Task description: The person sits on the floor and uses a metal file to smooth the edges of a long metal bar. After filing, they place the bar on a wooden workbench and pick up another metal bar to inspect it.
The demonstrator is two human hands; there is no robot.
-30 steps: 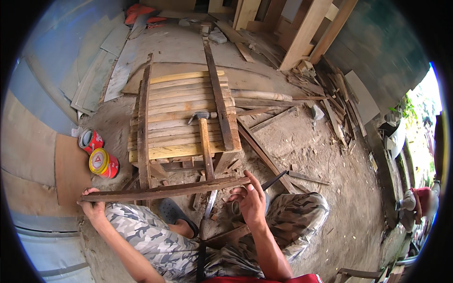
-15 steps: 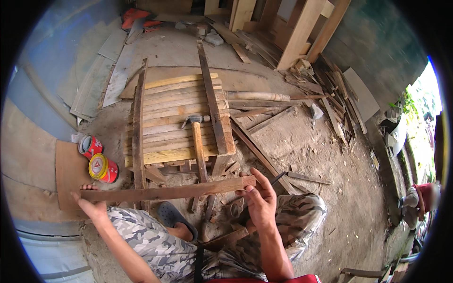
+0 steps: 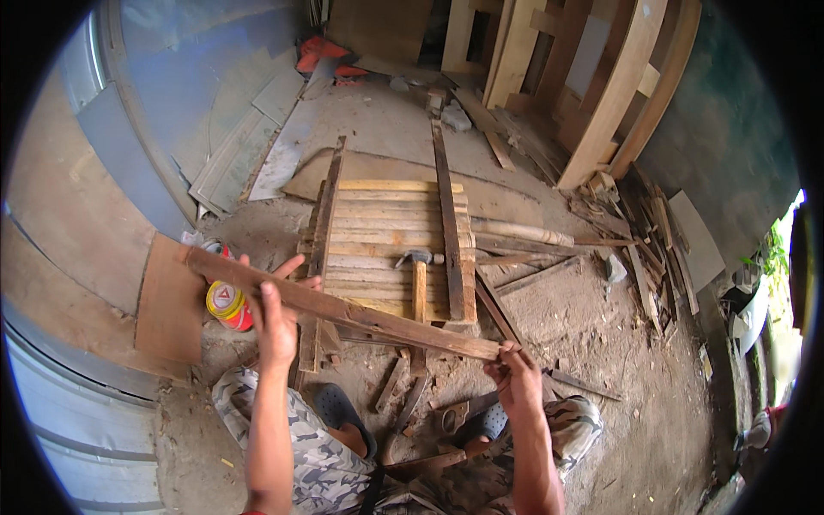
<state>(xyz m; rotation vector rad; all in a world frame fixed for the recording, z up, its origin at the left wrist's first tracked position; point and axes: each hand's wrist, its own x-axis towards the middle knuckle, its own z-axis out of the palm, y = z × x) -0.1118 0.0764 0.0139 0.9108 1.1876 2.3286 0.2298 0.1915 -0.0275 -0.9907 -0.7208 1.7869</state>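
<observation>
A long brown wooden strip [image 3: 369, 319] slants across in front of me, its left end higher and farther away. My left hand [image 3: 276, 322] supports it near the left part, the thumb on the near side and other fingers stretched out past the far edge. With bent fingers, my right hand [image 3: 517, 378] grips the strip's right end. A small dark bit shows beside that hand, too unclear to name. Beyond the strip, a claw hammer [image 3: 420, 287] lies on a row of pale wooden slats [image 3: 386, 225]. Two dark wooden rails [image 3: 448, 219] lie lengthwise across the slats.
Two paint cans, one with a yellow lid [image 3: 226, 300], stand left of the slats. A handsaw [image 3: 451, 419] lies near my feet among wood offcuts. Scrap wood [image 3: 661, 249] is heaped at the right, and a wooden frame [image 3: 614, 94] stands at the back.
The strip has swung from nearly level to slanting, its left end moving up and away. My left hand has slid inward along it. My view has shifted left.
</observation>
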